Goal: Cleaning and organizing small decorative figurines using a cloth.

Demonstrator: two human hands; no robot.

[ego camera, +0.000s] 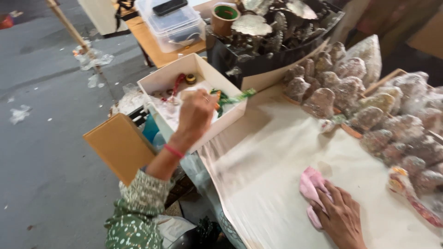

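Left hand [196, 113] is gripping a green strip [233, 98] over the white box [221, 123] at the table edge; right hand [339, 214] is pressing flat on a pink cloth [310, 183], bare tablecloth [267, 157] lying between.

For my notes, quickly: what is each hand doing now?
Left hand: closed, holding a green twisted strip over the white cardboard box.
Right hand: open, resting on a pink cloth.

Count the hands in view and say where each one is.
2. The left hand is over the white box, gripping a green strip. The right hand rests on a pink cloth on the cream table cover. No others show.
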